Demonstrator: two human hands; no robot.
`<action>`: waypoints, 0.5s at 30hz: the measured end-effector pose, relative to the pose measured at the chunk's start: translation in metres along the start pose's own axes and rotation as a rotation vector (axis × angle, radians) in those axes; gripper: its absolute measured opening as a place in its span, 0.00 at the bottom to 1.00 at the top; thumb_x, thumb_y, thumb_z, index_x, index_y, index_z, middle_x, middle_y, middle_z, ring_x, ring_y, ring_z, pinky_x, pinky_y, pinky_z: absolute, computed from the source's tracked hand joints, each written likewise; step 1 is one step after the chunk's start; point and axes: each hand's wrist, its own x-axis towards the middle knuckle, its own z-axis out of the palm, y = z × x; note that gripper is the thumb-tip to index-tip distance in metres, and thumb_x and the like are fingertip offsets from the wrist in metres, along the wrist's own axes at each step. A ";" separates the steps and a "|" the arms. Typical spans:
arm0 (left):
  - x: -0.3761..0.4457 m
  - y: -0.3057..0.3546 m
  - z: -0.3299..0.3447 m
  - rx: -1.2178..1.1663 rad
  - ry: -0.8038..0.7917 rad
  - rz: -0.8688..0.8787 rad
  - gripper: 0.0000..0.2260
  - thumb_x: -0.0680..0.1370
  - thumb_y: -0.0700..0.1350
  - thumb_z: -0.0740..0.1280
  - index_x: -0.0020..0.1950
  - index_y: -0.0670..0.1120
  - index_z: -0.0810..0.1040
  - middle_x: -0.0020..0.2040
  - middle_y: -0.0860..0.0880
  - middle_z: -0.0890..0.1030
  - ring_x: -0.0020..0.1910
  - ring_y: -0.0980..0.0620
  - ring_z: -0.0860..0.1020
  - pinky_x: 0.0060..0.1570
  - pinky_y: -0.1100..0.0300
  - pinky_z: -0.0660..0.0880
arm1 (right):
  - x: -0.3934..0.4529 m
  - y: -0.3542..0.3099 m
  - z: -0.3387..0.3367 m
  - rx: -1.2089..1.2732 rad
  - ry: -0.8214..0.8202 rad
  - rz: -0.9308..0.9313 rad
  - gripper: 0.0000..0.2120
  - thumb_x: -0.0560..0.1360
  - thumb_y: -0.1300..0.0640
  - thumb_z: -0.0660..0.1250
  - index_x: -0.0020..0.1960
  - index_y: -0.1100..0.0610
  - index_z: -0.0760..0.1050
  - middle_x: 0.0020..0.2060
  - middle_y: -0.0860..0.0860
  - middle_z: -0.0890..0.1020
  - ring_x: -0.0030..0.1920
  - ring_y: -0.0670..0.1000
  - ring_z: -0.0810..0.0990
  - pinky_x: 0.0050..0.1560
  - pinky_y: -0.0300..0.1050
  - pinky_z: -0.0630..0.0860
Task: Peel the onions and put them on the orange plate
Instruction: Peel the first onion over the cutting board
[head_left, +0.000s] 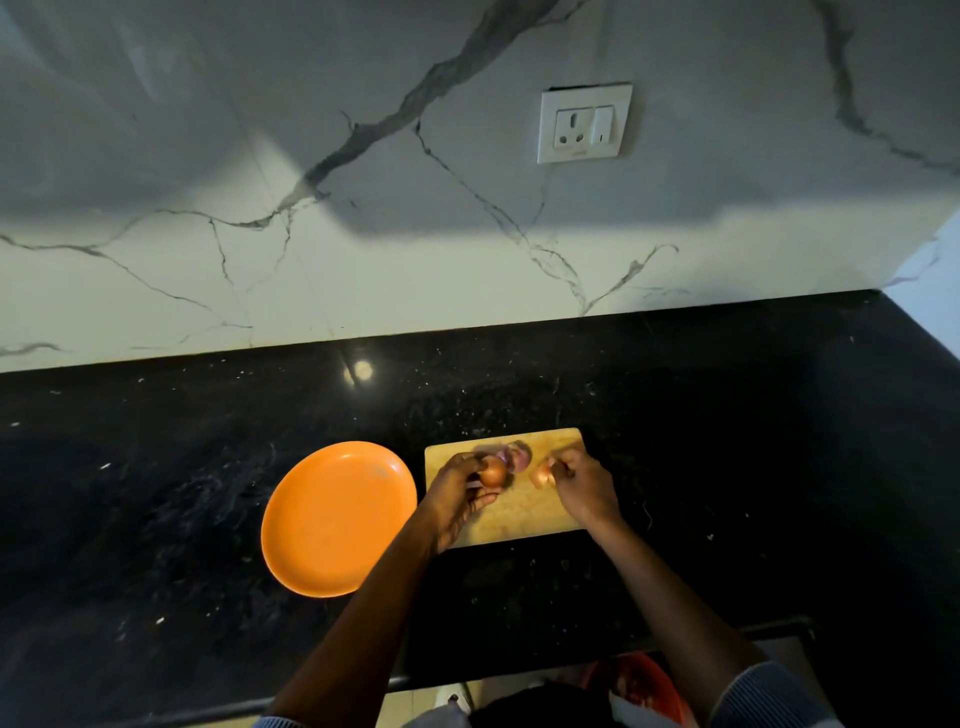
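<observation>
Head view: motion-blurred around both hands, so fine detail lost. Left hand (457, 493) curled round a brown-skinned onion (493, 473) above the wooden cutting board (524, 514). Right hand (582, 486) pinching a papery scrap of onion skin (541, 475). Purplish peeled onions (516, 456) on the board's far edge, partly hidden behind the fingers; count unclear. Orange plate (332, 519) on the black desk (727, 441), just left of the board, holding nothing. Reddish bin (636, 686) below, cut off by the frame; contents indistinct.
</observation>
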 end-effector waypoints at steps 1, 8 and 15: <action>0.000 0.000 0.000 -0.005 0.005 0.004 0.10 0.82 0.42 0.57 0.52 0.47 0.78 0.46 0.45 0.81 0.46 0.49 0.79 0.45 0.61 0.74 | -0.001 0.004 0.000 -0.036 -0.036 -0.010 0.09 0.81 0.54 0.65 0.56 0.54 0.82 0.54 0.53 0.85 0.56 0.54 0.82 0.50 0.40 0.70; 0.003 -0.001 -0.003 -0.041 0.034 0.050 0.08 0.82 0.42 0.61 0.58 0.46 0.79 0.49 0.45 0.81 0.48 0.48 0.80 0.48 0.58 0.76 | -0.007 0.004 0.000 -0.030 -0.022 -0.116 0.08 0.79 0.58 0.68 0.55 0.53 0.83 0.54 0.50 0.85 0.56 0.51 0.82 0.51 0.36 0.70; 0.007 0.006 0.002 -0.112 0.027 0.091 0.12 0.85 0.44 0.58 0.56 0.44 0.81 0.37 0.48 0.86 0.43 0.48 0.80 0.44 0.60 0.76 | -0.010 -0.029 -0.018 0.189 -0.187 -0.374 0.16 0.76 0.50 0.73 0.64 0.47 0.79 0.55 0.42 0.81 0.55 0.39 0.80 0.52 0.31 0.74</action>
